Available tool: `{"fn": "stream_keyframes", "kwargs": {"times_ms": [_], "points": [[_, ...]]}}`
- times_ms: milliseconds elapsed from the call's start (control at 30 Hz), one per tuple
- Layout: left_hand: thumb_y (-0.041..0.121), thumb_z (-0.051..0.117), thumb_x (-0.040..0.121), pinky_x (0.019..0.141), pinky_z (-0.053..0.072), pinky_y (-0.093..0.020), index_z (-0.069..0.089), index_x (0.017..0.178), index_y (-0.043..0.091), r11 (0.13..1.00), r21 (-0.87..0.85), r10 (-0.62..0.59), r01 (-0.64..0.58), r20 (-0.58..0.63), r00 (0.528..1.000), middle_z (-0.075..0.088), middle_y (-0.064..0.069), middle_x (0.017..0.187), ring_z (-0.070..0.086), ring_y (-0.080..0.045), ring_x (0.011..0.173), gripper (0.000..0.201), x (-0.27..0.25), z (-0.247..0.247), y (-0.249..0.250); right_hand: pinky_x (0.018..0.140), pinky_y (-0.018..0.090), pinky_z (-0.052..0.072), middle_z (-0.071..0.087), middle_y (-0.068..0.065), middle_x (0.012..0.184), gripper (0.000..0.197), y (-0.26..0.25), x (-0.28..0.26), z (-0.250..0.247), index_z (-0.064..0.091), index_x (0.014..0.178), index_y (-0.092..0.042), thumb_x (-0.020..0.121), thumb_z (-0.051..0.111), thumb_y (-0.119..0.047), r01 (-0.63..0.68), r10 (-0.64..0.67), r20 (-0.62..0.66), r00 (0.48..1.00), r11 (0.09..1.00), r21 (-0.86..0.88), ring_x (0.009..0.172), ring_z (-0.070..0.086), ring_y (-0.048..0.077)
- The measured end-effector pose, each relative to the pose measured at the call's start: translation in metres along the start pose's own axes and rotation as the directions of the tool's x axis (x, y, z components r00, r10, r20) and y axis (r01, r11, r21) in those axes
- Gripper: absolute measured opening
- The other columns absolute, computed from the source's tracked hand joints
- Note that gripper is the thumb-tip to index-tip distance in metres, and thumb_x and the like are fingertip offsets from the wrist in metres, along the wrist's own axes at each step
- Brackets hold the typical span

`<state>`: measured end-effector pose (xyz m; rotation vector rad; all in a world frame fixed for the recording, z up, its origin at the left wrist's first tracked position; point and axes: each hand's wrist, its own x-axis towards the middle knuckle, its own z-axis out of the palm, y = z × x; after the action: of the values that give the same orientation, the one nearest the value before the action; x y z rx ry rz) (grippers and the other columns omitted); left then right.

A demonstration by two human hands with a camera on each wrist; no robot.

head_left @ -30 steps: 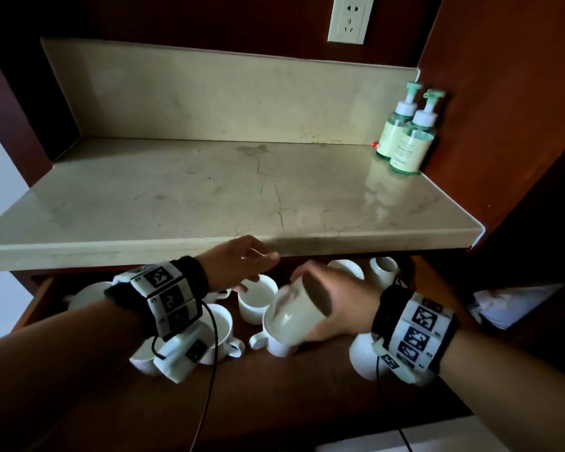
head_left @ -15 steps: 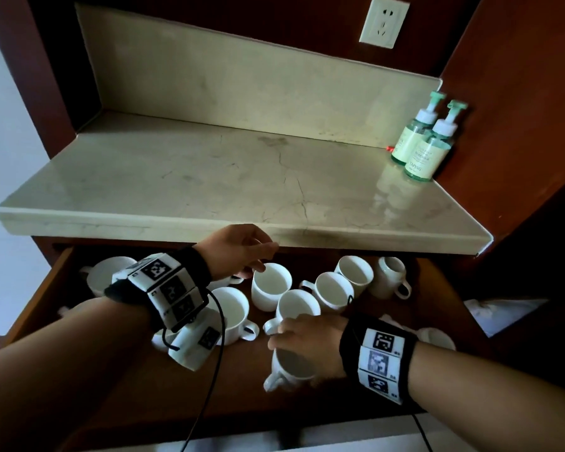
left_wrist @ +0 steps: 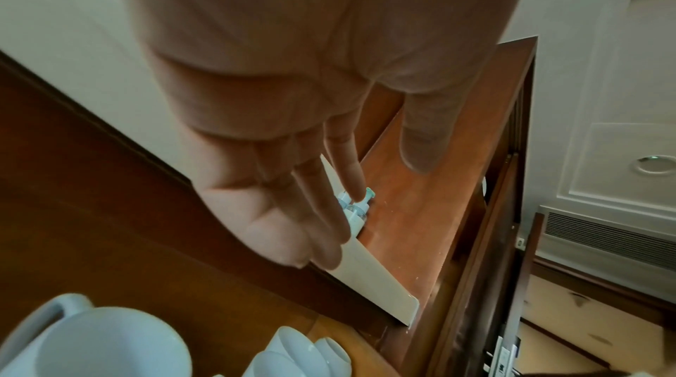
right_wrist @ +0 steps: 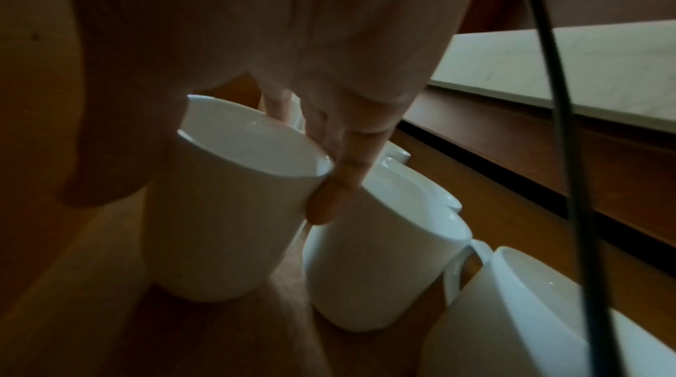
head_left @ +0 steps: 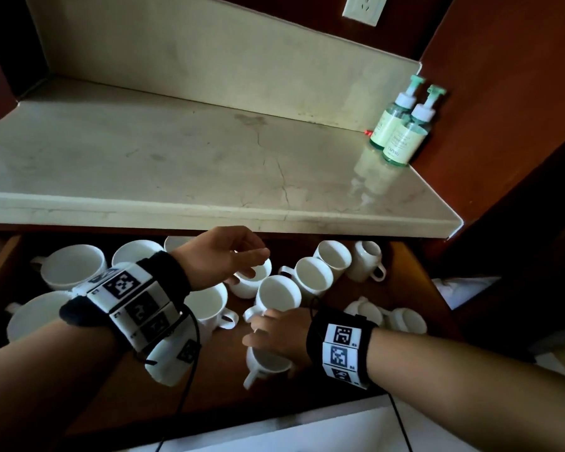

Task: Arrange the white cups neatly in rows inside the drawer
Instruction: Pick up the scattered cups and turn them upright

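Note:
An open wooden drawer (head_left: pixel 209 386) holds several white cups. My right hand (head_left: pixel 268 334) grips one white cup (head_left: pixel 265 362) by its rim from above. In the right wrist view this cup (right_wrist: pixel 219 224) stands upright on the drawer floor, with my fingers (right_wrist: pixel 351 157) on its right side and my thumb on its left. Another cup (right_wrist: pixel 380 267) stands right beside it. My left hand (head_left: pixel 252 259) hovers over a cup (head_left: pixel 253 283) further back. Its fingers (left_wrist: pixel 303 209) are relaxed and hold nothing. More cups (head_left: pixel 313 278) run back to the right.
A marble counter (head_left: pixel 177 164) overhangs the back of the drawer. Two green pump bottles (head_left: pixel 402 132) stand at its right rear corner. Big cups (head_left: pixel 72 265) fill the drawer's left side, and tipped cups (head_left: pixel 402 318) lie at its right. A wooden wall rises on the right.
My right hand has carried the cup from tilted in the air down to the drawer floor near the front, where it stands upright. The left hand has stayed over the back cups.

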<state>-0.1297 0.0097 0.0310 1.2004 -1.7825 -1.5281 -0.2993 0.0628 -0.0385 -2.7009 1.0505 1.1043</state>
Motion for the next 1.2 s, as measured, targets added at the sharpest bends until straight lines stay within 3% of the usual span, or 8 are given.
{"fn": "stream_keyframes", "kwargs": {"times_ms": [133, 267, 467, 567, 733, 967, 1067, 1200], "points": [[0.028, 0.063, 0.087, 0.072, 0.054, -0.031, 0.065, 0.098, 0.015, 0.998, 0.068, 0.008, -0.011, 0.057, 0.998, 0.072, -0.007, 0.101, 0.070, -0.023, 0.092, 0.017, 0.008, 0.019, 0.018, 0.097, 0.047, 0.045, 0.028, 0.015, 0.150, 0.095, 0.014, -0.011, 0.010, 0.029, 0.147, -0.017, 0.069, 0.082, -0.026, 0.108, -0.092, -0.107, 0.990, 0.982, 0.156, 0.133, 0.036, 0.035], [0.025, 0.063, 0.088, 0.075, 0.054, -0.035, 0.065, 0.096, 0.017, 0.993, 0.120, 0.004, -0.009, 0.036, 0.999, 0.072, -0.009, 0.101, 0.069, -0.027, 0.095, 0.012, 0.017, 0.029, 0.040, 0.091, 0.040, 0.047, 0.049, 0.007, 0.133, 0.064, 0.048, -0.046, 0.013, 0.045, 0.133, -0.017, 0.078, 0.073, -0.037, 0.147, -0.035, -0.310, 0.950, 0.927, 0.344, 0.120, 0.049, 0.026], [0.027, 0.063, 0.086, 0.065, 0.053, -0.023, 0.066, 0.097, 0.016, 0.988, 0.150, 0.047, -0.039, -0.052, 0.998, 0.072, -0.008, 0.097, 0.070, -0.015, 0.080, 0.016, 0.037, 0.061, 0.077, 0.085, 0.038, 0.047, 0.047, 0.003, 0.121, 0.073, 0.118, -0.083, 0.063, 0.044, 0.121, -0.020, 0.067, 0.070, -0.062, -0.204, 0.209, 0.011, 0.978, 0.941, 0.269, 0.111, 0.050, 0.027], [0.026, 0.064, 0.086, 0.059, 0.050, -0.018, 0.065, 0.098, 0.015, 0.989, 0.146, 0.024, -0.012, -0.079, 0.997, 0.071, -0.007, 0.094, 0.068, -0.013, 0.078, 0.016, 0.048, 0.080, 0.087, 0.082, 0.038, 0.041, 0.045, 0.011, 0.128, 0.078, 0.124, -0.080, 0.080, 0.040, 0.126, -0.017, 0.068, 0.075, -0.056, -0.248, 0.215, 0.178, 0.960, 0.950, 0.191, 0.117, 0.047, 0.035], [0.027, 0.063, 0.087, 0.061, 0.051, -0.019, 0.064, 0.099, 0.014, 0.985, 0.166, -0.032, 0.054, -0.129, 0.991, 0.072, -0.008, 0.097, 0.068, -0.013, 0.079, 0.019, 0.060, 0.107, 0.090, 0.100, 0.047, 0.039, 0.042, 0.015, 0.134, 0.082, 0.121, -0.072, 0.097, 0.035, 0.132, -0.014, 0.070, 0.078, -0.047, -0.225, 0.208, 0.141, 0.968, 0.968, 0.114, 0.126, 0.036, 0.039], [0.022, 0.063, 0.088, 0.056, 0.049, -0.018, 0.063, 0.100, 0.008, 0.981, 0.151, -0.089, 0.118, -0.189, 0.978, 0.069, -0.011, 0.092, 0.065, -0.017, 0.077, 0.018, 0.072, 0.131, 0.094, 0.083, 0.039, 0.045, 0.050, 0.012, 0.120, 0.069, 0.136, -0.085, 0.099, 0.044, 0.119, -0.008, 0.067, 0.082, -0.033, -0.119, 0.147, -0.088, 0.985, 0.957, 0.264, 0.111, 0.053, 0.032], [0.028, 0.065, 0.085, 0.061, 0.053, -0.022, 0.062, 0.102, 0.013, 0.973, 0.181, -0.106, 0.146, -0.217, 0.970, 0.068, 0.001, 0.088, 0.067, -0.019, 0.081, 0.023, 0.074, 0.137, 0.099, 0.076, 0.030, 0.045, 0.053, 0.004, 0.117, 0.075, 0.160, -0.107, 0.089, 0.043, 0.123, -0.013, 0.064, 0.081, -0.041, -0.022, 0.156, -0.240, 0.958, 0.877, 0.480, 0.104, 0.057, 0.024], [0.052, 0.071, 0.072, 0.076, 0.060, -0.039, 0.050, 0.121, 0.025, 0.954, 0.187, -0.195, 0.233, -0.200, 0.960, 0.061, 0.003, 0.111, 0.069, -0.022, 0.094, 0.060, 0.074, 0.145, 0.105, 0.073, 0.023, 0.049, 0.055, -0.014, 0.104, 0.075, 0.190, -0.141, 0.082, 0.043, 0.117, -0.033, 0.056, 0.084, -0.045, 0.119, 0.336, -0.365, 0.868, 0.574, 0.810, 0.093, 0.057, 0.007]]}}
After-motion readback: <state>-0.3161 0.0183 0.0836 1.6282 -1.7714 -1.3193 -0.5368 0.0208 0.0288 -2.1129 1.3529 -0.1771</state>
